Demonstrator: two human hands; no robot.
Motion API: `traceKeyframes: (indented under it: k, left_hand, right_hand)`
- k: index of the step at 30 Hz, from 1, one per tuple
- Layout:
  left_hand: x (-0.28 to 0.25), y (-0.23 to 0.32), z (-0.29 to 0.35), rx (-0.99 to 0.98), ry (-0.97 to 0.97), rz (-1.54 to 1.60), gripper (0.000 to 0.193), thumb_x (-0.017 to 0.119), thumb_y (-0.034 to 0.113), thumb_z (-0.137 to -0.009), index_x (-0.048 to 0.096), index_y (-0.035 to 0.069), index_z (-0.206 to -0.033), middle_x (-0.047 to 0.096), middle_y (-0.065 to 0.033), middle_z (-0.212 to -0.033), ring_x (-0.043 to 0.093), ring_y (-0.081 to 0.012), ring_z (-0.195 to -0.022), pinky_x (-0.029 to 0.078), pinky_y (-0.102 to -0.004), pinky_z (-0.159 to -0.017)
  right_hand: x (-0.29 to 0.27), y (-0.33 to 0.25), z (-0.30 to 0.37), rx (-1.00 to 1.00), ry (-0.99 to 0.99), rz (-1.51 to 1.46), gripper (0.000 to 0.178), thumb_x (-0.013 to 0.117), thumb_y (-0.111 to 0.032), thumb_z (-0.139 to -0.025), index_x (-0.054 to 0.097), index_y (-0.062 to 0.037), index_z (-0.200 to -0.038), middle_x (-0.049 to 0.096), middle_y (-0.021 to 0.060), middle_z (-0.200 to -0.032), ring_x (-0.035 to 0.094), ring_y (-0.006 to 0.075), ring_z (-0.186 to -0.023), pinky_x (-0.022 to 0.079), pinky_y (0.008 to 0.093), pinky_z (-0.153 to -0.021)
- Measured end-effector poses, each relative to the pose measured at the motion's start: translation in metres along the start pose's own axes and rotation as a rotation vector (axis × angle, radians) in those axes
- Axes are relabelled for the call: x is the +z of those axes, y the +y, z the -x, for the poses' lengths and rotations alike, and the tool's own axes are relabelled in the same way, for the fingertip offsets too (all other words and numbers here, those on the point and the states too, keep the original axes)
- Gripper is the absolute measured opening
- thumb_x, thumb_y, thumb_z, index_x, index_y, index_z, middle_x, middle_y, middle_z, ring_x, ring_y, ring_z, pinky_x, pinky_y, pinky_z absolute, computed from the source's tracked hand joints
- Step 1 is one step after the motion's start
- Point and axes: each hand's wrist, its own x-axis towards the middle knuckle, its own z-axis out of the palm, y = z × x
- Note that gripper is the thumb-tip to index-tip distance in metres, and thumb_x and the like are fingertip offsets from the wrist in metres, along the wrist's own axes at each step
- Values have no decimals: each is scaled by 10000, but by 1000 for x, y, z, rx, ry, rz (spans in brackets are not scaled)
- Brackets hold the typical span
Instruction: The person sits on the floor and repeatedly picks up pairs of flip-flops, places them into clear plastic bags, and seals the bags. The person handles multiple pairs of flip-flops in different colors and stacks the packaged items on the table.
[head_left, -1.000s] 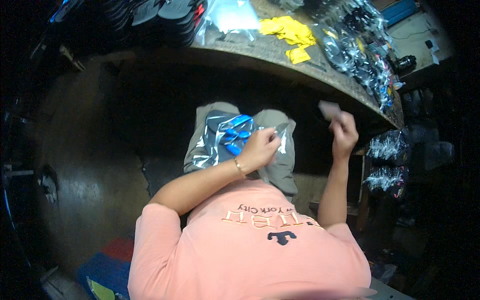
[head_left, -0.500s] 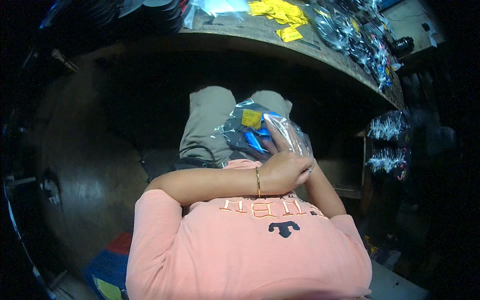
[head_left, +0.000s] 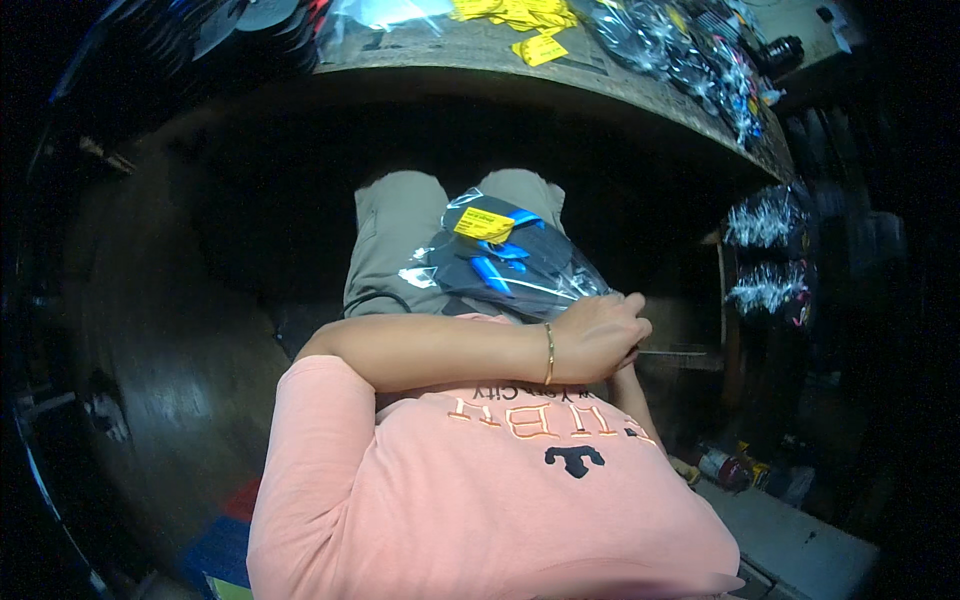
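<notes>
A clear plastic bag [head_left: 560, 275] lies across my lap on the grey-green trousers [head_left: 395, 220]. In it are a dark flat item with shiny blue strips [head_left: 490, 275] and a yellow printed card [head_left: 484, 225]. My left hand [head_left: 600, 335], a thin gold bangle at its wrist, reaches across my body. Its fingers are closed on the bag's gathered right end. Only part of my right forearm [head_left: 630, 390] shows below it; the right hand is hidden behind the left, so its grip does not show.
Ahead, a worktable [head_left: 440, 58] with a curved-looking edge carries loose yellow cards [head_left: 520, 14], clear plastic [head_left: 385, 12] and a heap of filled clear bags [head_left: 660, 60]. Dark flat pieces [head_left: 250, 25] are stacked at the far left. More tied bags [head_left: 765, 255] hang at the right.
My right hand, seen behind the clear plastic before, has come away from the blue strips and is now hidden. My left hand has shifted right along the bag to its gathered end.
</notes>
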Motion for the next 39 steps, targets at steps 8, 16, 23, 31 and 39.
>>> traceKeyframes:
  k: [8,16,23,31,39]
  left_hand:
    - [24,-30,-32,223,-183,-135,171,706,201,-849,683,56,-936,663,-147,-981,719,-352,-897,563,-498,-788]
    - [-116,-111,-4,196,-312,-842,724,757,135,-845,471,131,-1510,659,-112,-965,679,-251,-816,500,-369,-619]
    - [-86,-130,32,-449,-308,-211,283,602,250,-979,760,78,-820,561,-47,-620,566,-185,-574,378,-344,-513]
    - [-103,-104,-45,-603,223,1105,293,543,310,-1027,726,93,-1103,640,9,-813,548,-94,-622,436,-264,-512]
    - [-28,-119,49,-201,61,-162,172,578,136,-964,674,5,-1021,605,-220,-1041,581,-422,-971,470,-509,-882]
  right_hand:
    - [43,-51,-58,-22,-19,-56,269,726,-165,-951,610,-54,-1167,659,103,-1183,629,204,-1113,512,350,-907]
    - [13,-5,-31,378,-187,-460,324,700,-227,-975,563,-53,-1211,651,19,-939,590,114,-796,498,281,-727]
    - [-10,-11,-58,353,-194,-334,220,630,-224,-1012,659,-57,-871,620,6,-815,557,122,-713,467,323,-682]
    - [-63,-130,-108,-901,230,353,119,730,-105,-906,663,-44,-983,643,156,-1229,595,355,-1183,471,455,-1016]
    - [10,-113,-78,-10,-272,-494,174,637,-142,-1022,686,8,-1095,667,113,-1146,653,228,-1037,514,355,-930]
